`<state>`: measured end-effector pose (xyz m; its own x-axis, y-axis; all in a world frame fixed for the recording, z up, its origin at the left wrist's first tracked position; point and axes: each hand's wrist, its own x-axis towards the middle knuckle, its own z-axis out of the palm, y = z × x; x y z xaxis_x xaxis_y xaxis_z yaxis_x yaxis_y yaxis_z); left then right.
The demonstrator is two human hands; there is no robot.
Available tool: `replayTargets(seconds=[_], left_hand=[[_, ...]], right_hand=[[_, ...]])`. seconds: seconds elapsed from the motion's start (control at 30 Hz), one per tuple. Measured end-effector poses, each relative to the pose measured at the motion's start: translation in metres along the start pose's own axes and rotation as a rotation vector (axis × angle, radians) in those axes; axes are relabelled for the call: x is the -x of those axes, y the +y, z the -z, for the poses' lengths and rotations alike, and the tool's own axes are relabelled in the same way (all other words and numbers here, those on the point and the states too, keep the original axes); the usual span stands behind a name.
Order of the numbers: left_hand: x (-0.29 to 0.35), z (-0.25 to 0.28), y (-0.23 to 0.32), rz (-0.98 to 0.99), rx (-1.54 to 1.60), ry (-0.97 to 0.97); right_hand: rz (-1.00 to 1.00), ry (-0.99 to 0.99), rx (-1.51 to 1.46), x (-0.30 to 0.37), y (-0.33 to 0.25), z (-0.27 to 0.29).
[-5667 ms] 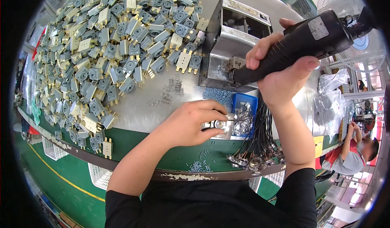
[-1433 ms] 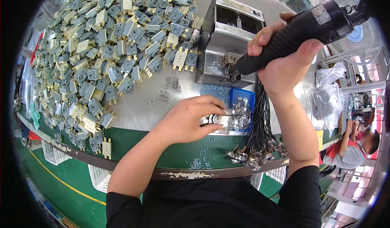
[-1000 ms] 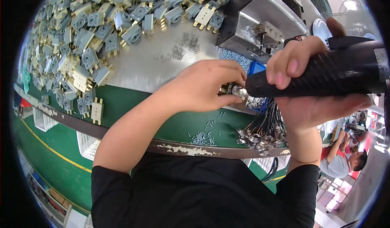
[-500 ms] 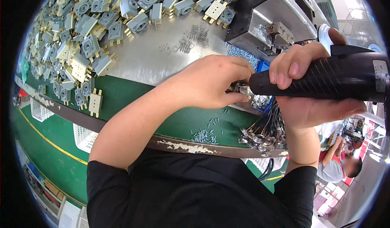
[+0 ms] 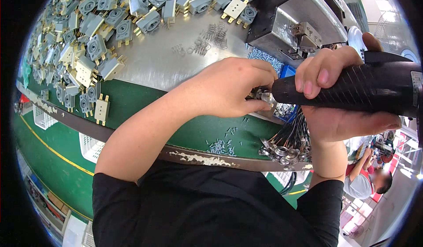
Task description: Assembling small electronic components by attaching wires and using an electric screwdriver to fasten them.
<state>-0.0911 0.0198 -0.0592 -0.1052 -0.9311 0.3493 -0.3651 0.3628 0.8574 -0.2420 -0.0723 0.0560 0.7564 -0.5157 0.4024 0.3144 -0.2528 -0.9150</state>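
My right hand (image 5: 337,121) is wrapped round the thick black body of an electric screwdriver (image 5: 370,90), held nearly level with its nose pointing left. In my left hand (image 5: 238,86), the thumb and fingers pinch a small part with a shiny metal face (image 5: 266,96), right at the screwdriver's nose. Most of that part is hidden by my fingers, so its kind cannot be told. The driver's bit does not show. Just below and behind the nose sits a blue tray (image 5: 288,114) of small metal pieces.
Grey housings with brass terminals (image 5: 97,46) are heaped at the left and back. Springs (image 5: 213,36) lie on the metal sheet, with screws (image 5: 264,60) beside a steel fixture (image 5: 304,35). Loose screws (image 5: 221,147) and wired metal discs (image 5: 286,153) lie near the front edge. A person (image 5: 365,181) works at far right.
Both hands keep their grip, the screwdriver's nose still against the part. The screwdriver's rear end sits slightly lower and farther right; the whole view has shifted a little.
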Motion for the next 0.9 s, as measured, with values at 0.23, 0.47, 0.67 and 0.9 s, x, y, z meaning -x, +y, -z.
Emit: replayTargets(seconds=[0.23, 0.47, 0.67, 0.9], left_hand=[[0.002, 0.0, 0.001, 0.031, 0.011, -0.009], [0.002, -0.002, -0.001, 0.015, -0.026, 0.004], [0.002, -0.005, -0.002, 0.004, -0.004, 0.014], [0.004, -0.003, -0.001, 0.034, 0.016, -0.01]], right_hand=[[0.08, -0.032, -0.127, 0.0, 0.023, 0.008], [0.182, -0.208, -0.136, -0.001, 0.034, 0.014], [0.181, -0.191, -0.149, 0.001, 0.036, 0.015], [0.199, -0.163, -0.158, 0.001, 0.034, 0.011]])
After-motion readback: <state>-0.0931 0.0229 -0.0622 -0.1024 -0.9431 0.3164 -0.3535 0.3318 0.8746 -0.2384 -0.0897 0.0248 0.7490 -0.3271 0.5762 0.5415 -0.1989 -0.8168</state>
